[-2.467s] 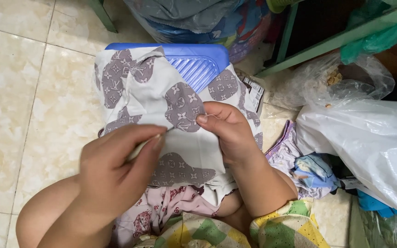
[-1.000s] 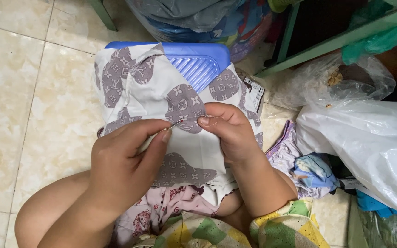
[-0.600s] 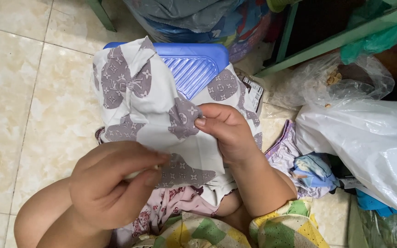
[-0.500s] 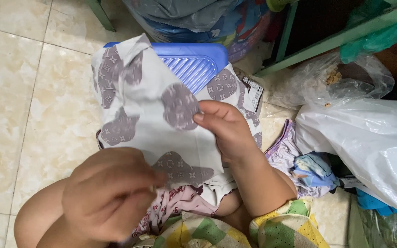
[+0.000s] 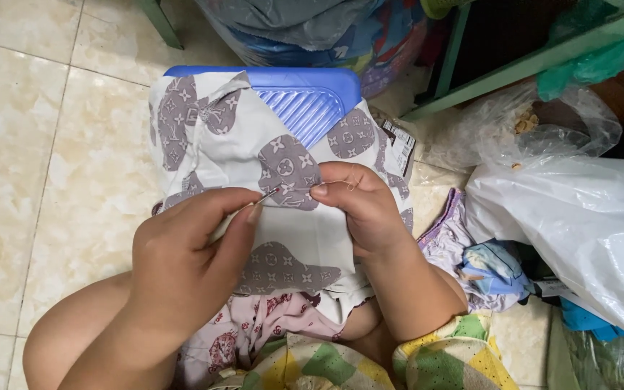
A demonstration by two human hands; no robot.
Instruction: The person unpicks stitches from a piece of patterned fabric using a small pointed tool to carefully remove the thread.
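A white cloth (image 5: 214, 148) printed with grey-purple patches lies draped over a blue plastic stool (image 5: 310, 101). My left hand (image 5: 185, 263) pinches a thin metal needle (image 5: 269, 193) between thumb and forefinger, its tip against the cloth's fold. My right hand (image 5: 359, 206) grips the same fold just to the right, thumb on top, with a fine thread running under the thumb. The cloth hangs down over my lap between both arms.
A large white plastic bag (image 5: 579, 224) and a clear bag (image 5: 543, 123) crowd the right side. Loose clothes (image 5: 485, 263) lie on the floor beside my right arm. A green frame (image 5: 514, 65) and a bundle of fabric (image 5: 312, 29) stand behind the stool. Beige tiles (image 5: 30, 144) stretch left.
My left hand pulled down and toward me, tugging the cloth up, then came back to the fold with the needle tip at the cloth. My right hand stayed on the fold.
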